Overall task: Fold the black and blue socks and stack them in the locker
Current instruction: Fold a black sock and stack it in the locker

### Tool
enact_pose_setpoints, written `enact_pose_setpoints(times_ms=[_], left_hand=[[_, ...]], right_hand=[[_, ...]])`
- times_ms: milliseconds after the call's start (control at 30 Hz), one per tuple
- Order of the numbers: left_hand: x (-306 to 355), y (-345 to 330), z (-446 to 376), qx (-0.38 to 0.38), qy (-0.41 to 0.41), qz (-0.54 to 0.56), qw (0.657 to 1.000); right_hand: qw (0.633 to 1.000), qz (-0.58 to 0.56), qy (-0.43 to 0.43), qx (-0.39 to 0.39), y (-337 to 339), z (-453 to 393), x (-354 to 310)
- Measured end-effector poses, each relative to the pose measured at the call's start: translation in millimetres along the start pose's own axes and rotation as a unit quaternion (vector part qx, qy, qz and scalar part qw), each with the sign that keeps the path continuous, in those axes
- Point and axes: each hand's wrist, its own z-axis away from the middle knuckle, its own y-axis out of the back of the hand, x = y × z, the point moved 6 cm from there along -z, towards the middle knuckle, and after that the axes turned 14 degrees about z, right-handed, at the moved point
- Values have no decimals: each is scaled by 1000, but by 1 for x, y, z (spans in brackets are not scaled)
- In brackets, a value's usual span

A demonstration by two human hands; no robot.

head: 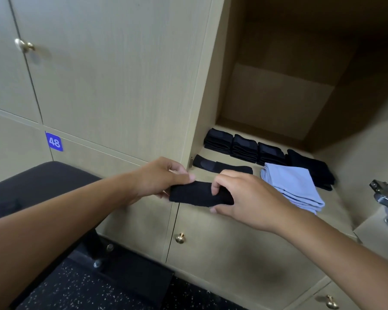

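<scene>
Two hands on one folded black sock (199, 194), held in front of the open locker (213, 104), level with its shelf edge. Left hand (164, 175) pinching the sock's left end, thumb on top; right hand (244, 195) curled round its right end. Inside on the shelf: three black sock stacks (242, 147) along the back, blue sock stack (293, 186) in front, one flat black sock (220, 167) at the left, black pile (311, 168) far right.

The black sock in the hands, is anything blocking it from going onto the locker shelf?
Nothing visible blocks it. Both hands, left hand and right hand, hold the black sock just in front of the open locker shelf. An unfolded black sock lies near the shelf's front, with the blue stack beside it.
</scene>
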Motion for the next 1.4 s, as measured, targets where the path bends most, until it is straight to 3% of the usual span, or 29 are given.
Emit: enact_pose_setpoints(times_ms=[200,500,667,1400], left_hand=[[6,12,2,37,-9,19,999],[-1,18,-3,50,-34,-162,985],[-2,18,-2,37,-34,-205,978],[-13,19,-5,-3,4,-190,982]], right_hand=[[997,-21,-68,14,5,-13,43],[993,-30,-107,-29,0,-55,82],[994,-11,-100,-53,-8,-79,87],[989,-51,-94,-106,-36,-93,93]])
